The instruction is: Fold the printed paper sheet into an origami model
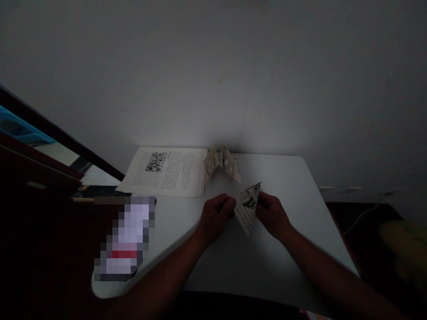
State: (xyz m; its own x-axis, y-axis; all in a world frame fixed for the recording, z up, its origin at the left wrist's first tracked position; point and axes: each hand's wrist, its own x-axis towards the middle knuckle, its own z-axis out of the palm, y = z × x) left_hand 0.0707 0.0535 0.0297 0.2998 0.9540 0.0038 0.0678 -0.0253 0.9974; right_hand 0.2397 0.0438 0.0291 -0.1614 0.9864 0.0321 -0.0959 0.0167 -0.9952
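Note:
A printed sheet folded into a pointed, diamond-like paper shape (247, 208) is held up over the white table. My left hand (217, 215) pinches its left side, thumb on the near face. At its right edge my right hand (271, 214) grips it, with the fingertips partly hidden behind the paper. Just beyond my hands stands a folded paper piece (229, 164) with peaked, open pockets, made of similar printed paper. It sits beside the right edge of a stack of printed pages (180, 173).
The white table (283, 173) stands against a grey wall (213, 80). A blurred-out phone-like object (128, 240) lies at the table's left front edge. A dark slanted frame (63, 133) leans on the left. A cable (362, 215) hangs low on the right.

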